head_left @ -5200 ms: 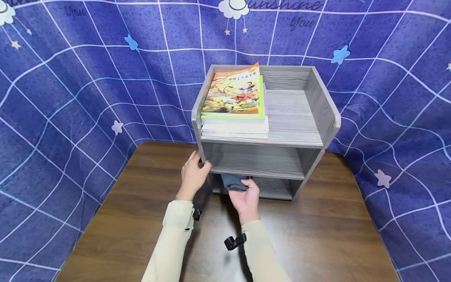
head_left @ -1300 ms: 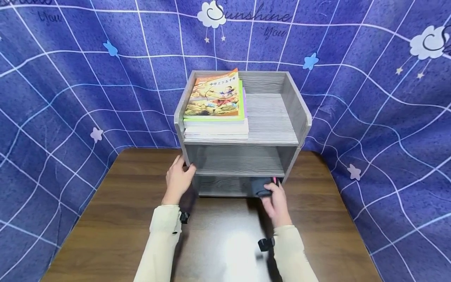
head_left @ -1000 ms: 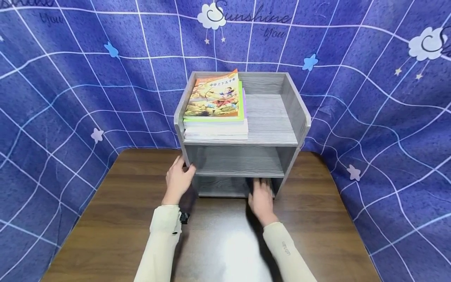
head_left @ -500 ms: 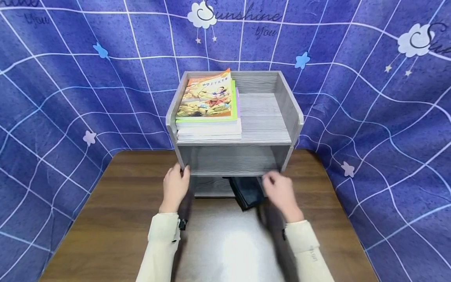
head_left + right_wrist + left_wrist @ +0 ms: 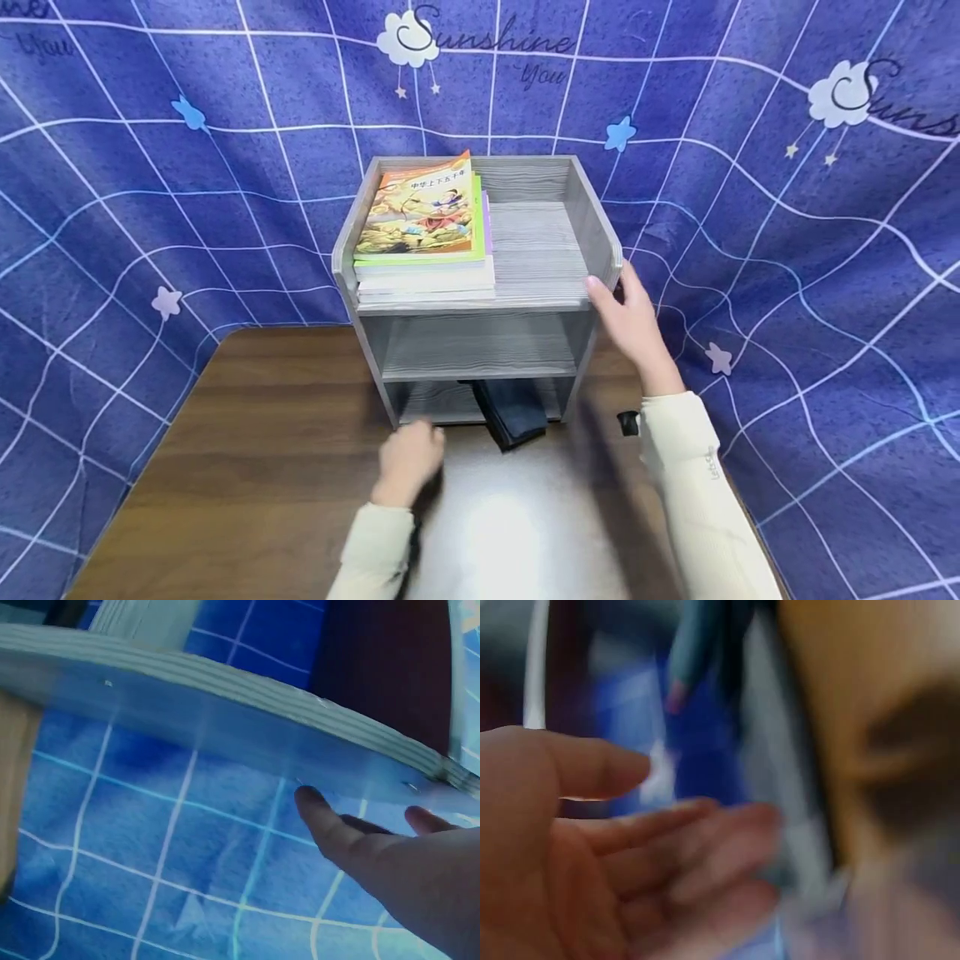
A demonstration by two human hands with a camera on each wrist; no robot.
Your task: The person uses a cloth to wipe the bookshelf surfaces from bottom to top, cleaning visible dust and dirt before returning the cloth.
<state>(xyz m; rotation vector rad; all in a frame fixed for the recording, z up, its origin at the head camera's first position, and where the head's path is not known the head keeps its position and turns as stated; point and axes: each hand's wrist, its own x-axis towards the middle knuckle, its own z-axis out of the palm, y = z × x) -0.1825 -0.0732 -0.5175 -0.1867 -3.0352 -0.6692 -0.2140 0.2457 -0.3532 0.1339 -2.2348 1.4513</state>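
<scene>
At the right side panel (image 5: 606, 250) of a grey wooden shelf unit, my right hand (image 5: 632, 325) is placed near the front edge. The right wrist view has its fingers (image 5: 319, 814) fairly straight beside the panel's outer face. My left hand (image 5: 411, 458) is in front of the unit's lower left corner, blurred in the head view. In the left wrist view its fingers (image 5: 727, 832) are loosely bent with nothing between them. A flat black item (image 5: 512, 412), kind unclear, lies slanted in the bottom compartment, its near end over the front edge.
A stack of books (image 5: 423, 225) fills the left of the top shelf, an orange-covered one uppermost. The unit stands at the back of a brown wooden table (image 5: 285, 417). A blue patterned curtain (image 5: 247, 167) hangs behind and at both sides.
The right hand carried a dark grey item rightward along the bottom compartment and let go. The black item then appeared there, jutting out. The right hand rose to the right panel; the left hand left the left one.
</scene>
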